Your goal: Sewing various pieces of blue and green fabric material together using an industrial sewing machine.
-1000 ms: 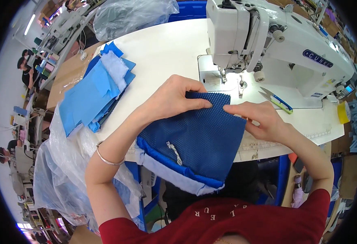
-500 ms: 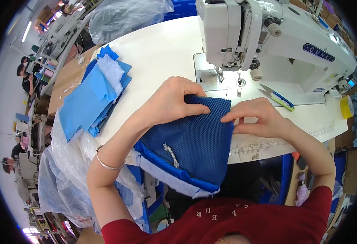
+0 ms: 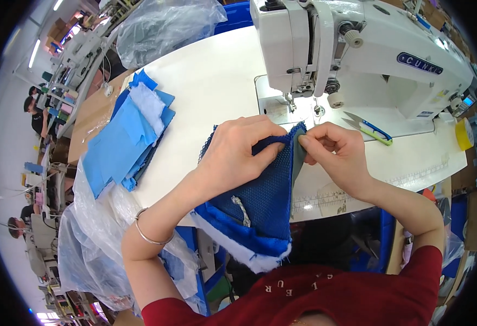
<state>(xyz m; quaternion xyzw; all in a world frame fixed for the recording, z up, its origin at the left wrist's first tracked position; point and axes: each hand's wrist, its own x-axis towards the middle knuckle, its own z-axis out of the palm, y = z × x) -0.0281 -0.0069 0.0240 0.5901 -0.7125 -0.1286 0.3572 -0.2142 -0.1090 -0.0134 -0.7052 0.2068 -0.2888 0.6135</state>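
Observation:
A layered blue mesh fabric piece (image 3: 265,195) hangs over the near table edge, with a whitish fuzzy layer along its lower border and a short braided cord (image 3: 241,211) on its face. My left hand (image 3: 246,144) pinches its upper part between thumb and fingers. At the top right corner my right hand (image 3: 333,152) grips the edge, where a grey-green underside shows. Just beyond the corner stand the needle and presser foot of a white sewing machine (image 3: 290,60). Thread snips (image 3: 371,129) with a blue and green handle lie right of my right hand.
A stack of blue and pale fabric pieces (image 3: 121,141) lies on the left of the white table (image 3: 216,70). Clear plastic bags (image 3: 97,244) hang below it. A ruler strip (image 3: 325,204) runs along the front edge; a yellow tape roll (image 3: 464,135) stands at far right.
The fabric's top right corner has been folded and turned, so its grey-green underside now shows. My left hand has moved slightly right, and my right hand now pinches the corner's edge.

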